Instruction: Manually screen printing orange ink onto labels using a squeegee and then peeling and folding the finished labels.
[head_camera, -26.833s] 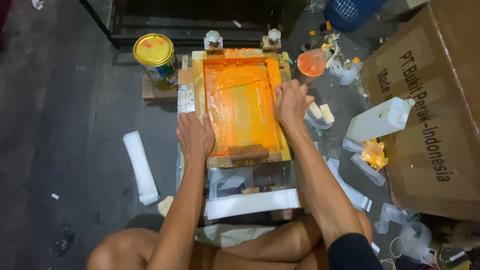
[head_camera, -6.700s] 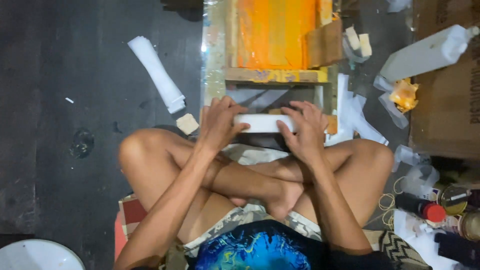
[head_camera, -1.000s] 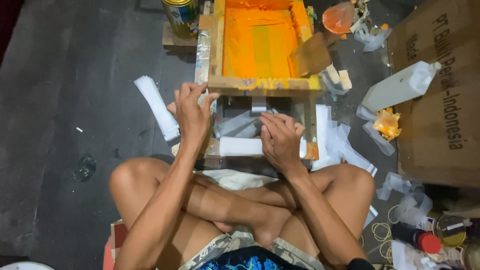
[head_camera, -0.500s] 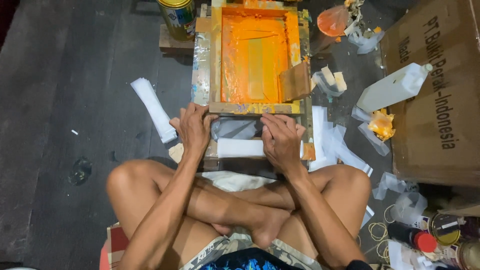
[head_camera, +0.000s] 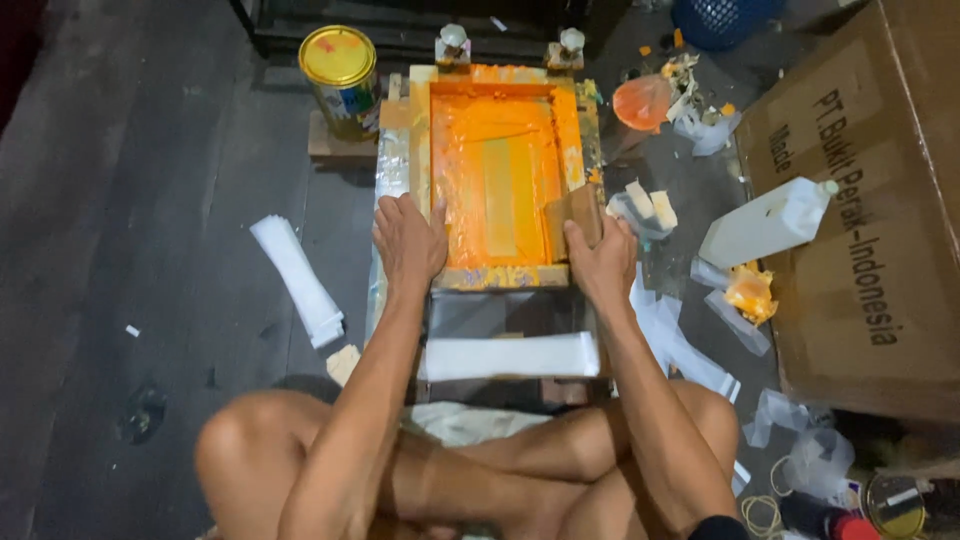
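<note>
Hands on an orange-stained printing frame, seen from above.

Left hand (head_camera: 408, 243) lies flat with fingers spread on the near-left corner of the wooden screen frame (head_camera: 497, 180); right hand (head_camera: 600, 262) is closed around a brown squeegee (head_camera: 577, 214) at the frame's right rail. Just nearer the person than both hands lies a white strip stack (head_camera: 510, 356). Beyond the left hand stands a yellow-lidded paint can (head_camera: 341, 68); right of the squeegee hand lie a white jug (head_camera: 768, 222) and a cardboard box (head_camera: 880, 220), on dark grey floor (head_camera: 130, 200). Orange ink coats the mesh, paler down the middle.
</note>
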